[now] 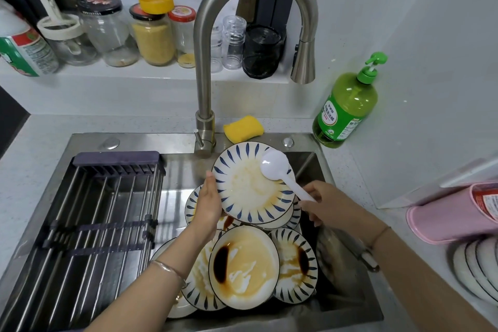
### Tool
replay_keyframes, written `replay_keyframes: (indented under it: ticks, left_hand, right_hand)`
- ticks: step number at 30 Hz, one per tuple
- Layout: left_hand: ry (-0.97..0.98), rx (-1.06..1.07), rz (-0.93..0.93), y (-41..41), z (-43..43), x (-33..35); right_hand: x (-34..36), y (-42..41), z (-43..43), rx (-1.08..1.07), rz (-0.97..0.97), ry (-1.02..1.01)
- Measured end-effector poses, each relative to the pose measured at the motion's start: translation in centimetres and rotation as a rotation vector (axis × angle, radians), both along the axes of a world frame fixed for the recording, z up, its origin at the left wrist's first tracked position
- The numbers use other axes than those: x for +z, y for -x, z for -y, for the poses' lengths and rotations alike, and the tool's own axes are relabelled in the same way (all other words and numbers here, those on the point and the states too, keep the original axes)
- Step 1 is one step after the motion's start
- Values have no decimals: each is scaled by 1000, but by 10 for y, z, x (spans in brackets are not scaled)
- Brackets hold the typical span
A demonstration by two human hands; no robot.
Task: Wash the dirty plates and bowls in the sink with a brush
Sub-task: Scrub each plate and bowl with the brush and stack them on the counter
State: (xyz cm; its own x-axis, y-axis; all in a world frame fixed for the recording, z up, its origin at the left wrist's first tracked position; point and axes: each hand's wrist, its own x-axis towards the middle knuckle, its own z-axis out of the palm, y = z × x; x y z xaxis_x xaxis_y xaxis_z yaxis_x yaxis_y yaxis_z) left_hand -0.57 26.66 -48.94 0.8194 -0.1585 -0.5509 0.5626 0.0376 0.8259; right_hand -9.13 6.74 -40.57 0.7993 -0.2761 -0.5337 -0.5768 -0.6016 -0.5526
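Observation:
My left hand [208,205] grips the left rim of a white plate with blue leaf marks [248,191], tilted up over the sink [113,140]. The plate face carries brown sauce smears. My right hand [320,201] holds the handle of a white brush [277,167], whose round head lies against the plate's upper right part. Below lie several dirty plates and bowls, among them a bowl with a dark sauce pool [244,267] and another stained one [296,264].
A steel faucet [204,67] arches over the sink, no water running. A dark drying rack [102,213] fills the sink's left half. A yellow sponge [243,129] and a green soap bottle [347,105] stand behind. Jars line the back ledge. A pink container [452,213] and clean plates [477,267] sit right.

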Motion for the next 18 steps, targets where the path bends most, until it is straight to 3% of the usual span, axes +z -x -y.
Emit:
replay_keyframes:
  ticks: [2, 6, 10, 12, 16, 18]
  left_hand:
    - [-5, -5, 4, 1, -1, 3]
    - [-12, -3, 5, 3, -1, 3]
    - [-8, -16, 14, 6, 4, 7]
    - [-6, -57, 14, 10, 8, 9]
    - [24, -65, -25, 10, 13, 9]
    - [27, -62, -23, 9, 11, 9]
  right_hand:
    - [4, 4, 2, 0, 45, 28]
    - [1, 11, 1, 159, 127, 396]
    - [-5, 10, -17, 150, 191, 450]
    - [-11, 2, -23, 135, 237, 421]
    - [-7, -5, -37, 221, 228, 125]
    - [0, -8, -34, 238, 224, 153]
